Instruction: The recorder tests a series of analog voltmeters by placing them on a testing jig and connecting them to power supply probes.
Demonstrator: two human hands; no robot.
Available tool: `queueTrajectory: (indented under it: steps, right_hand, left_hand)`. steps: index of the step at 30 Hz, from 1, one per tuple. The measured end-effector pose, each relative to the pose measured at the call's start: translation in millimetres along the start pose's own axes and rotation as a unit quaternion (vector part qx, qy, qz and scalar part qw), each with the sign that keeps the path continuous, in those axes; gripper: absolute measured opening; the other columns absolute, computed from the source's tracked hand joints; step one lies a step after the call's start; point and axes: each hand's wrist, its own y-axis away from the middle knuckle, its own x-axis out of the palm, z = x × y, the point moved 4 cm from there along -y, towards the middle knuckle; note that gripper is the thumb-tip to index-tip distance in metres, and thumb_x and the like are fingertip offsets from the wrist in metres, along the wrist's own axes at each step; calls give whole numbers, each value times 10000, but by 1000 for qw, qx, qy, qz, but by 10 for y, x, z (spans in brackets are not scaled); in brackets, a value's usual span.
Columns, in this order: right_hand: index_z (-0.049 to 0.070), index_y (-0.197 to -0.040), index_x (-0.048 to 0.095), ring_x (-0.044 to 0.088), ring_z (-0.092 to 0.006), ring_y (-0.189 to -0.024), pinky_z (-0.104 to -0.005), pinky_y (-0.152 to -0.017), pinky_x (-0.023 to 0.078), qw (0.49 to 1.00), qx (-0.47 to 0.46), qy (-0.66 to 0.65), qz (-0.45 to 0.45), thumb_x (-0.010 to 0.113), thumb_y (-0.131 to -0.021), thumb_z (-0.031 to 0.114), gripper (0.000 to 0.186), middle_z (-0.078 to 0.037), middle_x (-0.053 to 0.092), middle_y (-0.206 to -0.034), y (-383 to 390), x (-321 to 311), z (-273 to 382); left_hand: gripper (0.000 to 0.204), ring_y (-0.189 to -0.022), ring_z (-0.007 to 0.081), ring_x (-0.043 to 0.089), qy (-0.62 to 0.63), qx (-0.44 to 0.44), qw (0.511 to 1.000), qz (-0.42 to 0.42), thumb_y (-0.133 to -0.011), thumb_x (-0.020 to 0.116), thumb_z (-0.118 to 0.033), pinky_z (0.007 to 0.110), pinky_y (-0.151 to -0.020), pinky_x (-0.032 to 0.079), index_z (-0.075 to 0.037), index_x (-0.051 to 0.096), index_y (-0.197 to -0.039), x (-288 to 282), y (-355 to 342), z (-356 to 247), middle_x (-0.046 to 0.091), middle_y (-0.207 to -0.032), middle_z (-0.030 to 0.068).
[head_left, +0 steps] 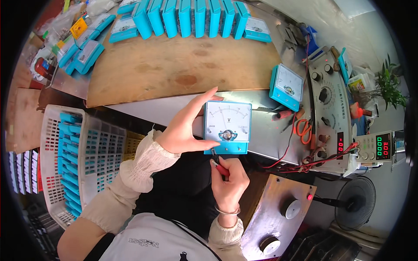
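Observation:
My left hand grips a blue-framed analog panel voltmeter by its left side, the thumb on the lower front and the fingers along the upper left edge. The meter's white dial faces up, with a needle and a clear cover. Just below it, my right hand is closed around a slim red-and-black tool. The tool's dark end meets the meter's lower blue edge near my left thumb. Its exact kind is hard to make out.
Several similar meters stand in a row on the wooden board. Another meter lies right, near orange-handled scissors and a test instrument. A white basket holds blue parts at left. A knobbed metal box stands lower right.

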Motion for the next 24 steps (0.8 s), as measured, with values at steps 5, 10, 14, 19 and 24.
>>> queueTrajectory:
  steps: [5, 10, 14, 19, 24]
  right_hand:
    - [-8, -895, 671, 589, -204, -560, -287, -553, 487, 999, 26, 32, -5, 828, -732, -28, 228, -99, 613, -729, -31, 163, -110]
    - [6, -969, 664, 577, -110, -621, -230, -550, 466, 999, 34, -2, -14, 876, -737, 28, 315, -55, 622, -820, 116, 136, -151]
    - [12, -1068, 594, 561, -54, -752, -183, -640, 464, 972, 153, -162, -76, 838, -787, -9, 372, -31, 625, -976, 207, -40, -261]
    - [3, -975, 620, 607, -97, -787, -223, -678, 500, 981, 124, -132, -69, 802, -795, -61, 264, -67, 654, -959, 149, -194, -266]
    - [4, -858, 654, 623, -199, -709, -279, -620, 489, 997, 18, 23, -67, 816, -743, -73, 213, -103, 663, -812, 50, -252, -108]
  left_hand:
    - [1094, -1375, 275, 440, -11, -2, 1000, 8, -671, 870, -46, 427, -1125, 386, -86, 257, -1576, 0, 0, -2, 457, -1472, 137]
    - [1099, -1394, 278, 419, 11, -15, 1000, 7, -683, 869, -54, 434, -1142, 364, -84, 240, -1583, 36, 34, 20, 436, -1495, 135]
    - [1126, -1419, 283, 394, -3, 16, 1000, 8, -693, 870, -59, 440, -1162, 335, -93, 198, -1596, 43, 62, -8, 422, -1515, 138]
    - [1137, -1438, 285, 375, -2, 20, 1000, 17, -700, 866, -58, 443, -1167, 327, -97, 176, -1603, 20, 6, -21, 417, -1524, 141]
    - [1144, -1430, 285, 388, 5, -8, 1000, 30, -692, 868, -44, 439, -1168, 327, -90, 177, -1602, 60, -28, -24, 421, -1521, 140]
